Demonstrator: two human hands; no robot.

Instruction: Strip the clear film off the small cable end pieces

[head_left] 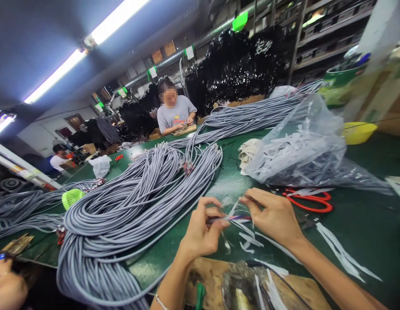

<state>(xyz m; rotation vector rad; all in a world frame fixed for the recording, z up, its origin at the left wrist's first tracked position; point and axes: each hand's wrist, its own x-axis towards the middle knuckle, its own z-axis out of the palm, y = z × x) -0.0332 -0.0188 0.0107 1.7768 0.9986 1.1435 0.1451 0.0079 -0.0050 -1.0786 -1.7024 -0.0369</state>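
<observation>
My left hand point(203, 230) is closed, pinching a cable end between thumb and fingers. Thin red and blue wires point(240, 218) stick out of that end towards the right. My right hand point(276, 215) is closed too, its thumb and fingertips pressed together just right of the wires. A thin white strip point(233, 208) rises from the cable end towards these fingertips; exactly what they grip is partly hidden. Loose white strips point(251, 239) lie on the table below both hands. A large bundle of grey cables point(132, 206) is coiled to the left.
A clear plastic bag point(300, 150) of white scraps sits beyond my right hand, near red-handled scissors point(311, 201). A stained board point(206, 275) lies in front of me on the green table point(364, 219). A co-worker point(176, 110) sits across; another person's arm point(7, 280) shows lower left.
</observation>
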